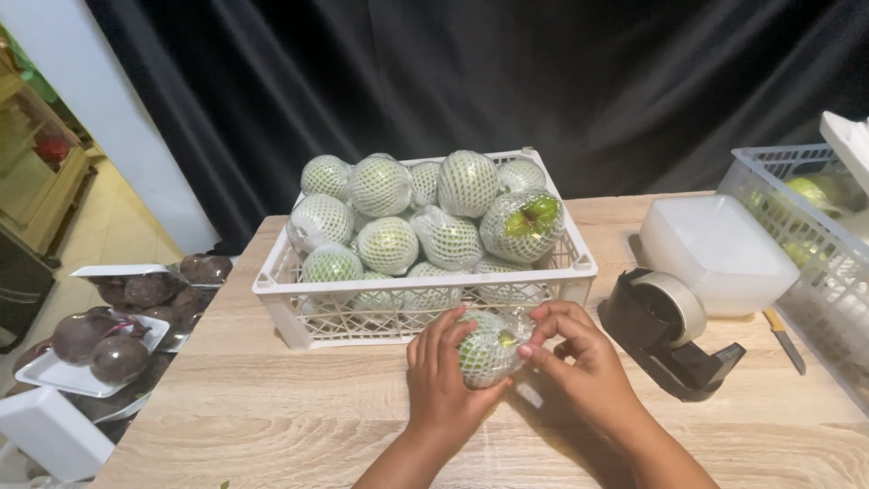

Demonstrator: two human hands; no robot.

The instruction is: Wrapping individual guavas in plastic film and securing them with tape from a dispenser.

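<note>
Green round fruit in a white foam net sleeve w/ clear film over it (486, 349) sits between both hands, low over the pale wood-grain tabletop (272, 407), just in front of the white plastic lattice crate (561, 270). Left hand (441, 380) cups the fruit from its left side: fingers curled round it, tips spread over the top & front, thumb underneath. So clenched on the fruit, not released. Right hand (579, 358) is at the fruit's right end, thumb & forefinger tips pinched together on the film there; other fingers bent in loosely, not flat. Can't tell if the fruit's underside touches the table.

Crate is heaped w/ more net-sleeved green fruits (387, 244); one at the right rear has its net split open, green skin showing (523, 222). Right of the crate: black tape dispenser w/ a roll of pale tape (674, 330), near the right hand but apart. Behind it a stack of white foam trays (715, 249); yellow-handled knife (784, 340) beside that. Far right, a grey-white plastic basket (815, 244) holding green fruit. Off the table's left edge, dark purple round fruits on white foam trays (100, 349).
</note>
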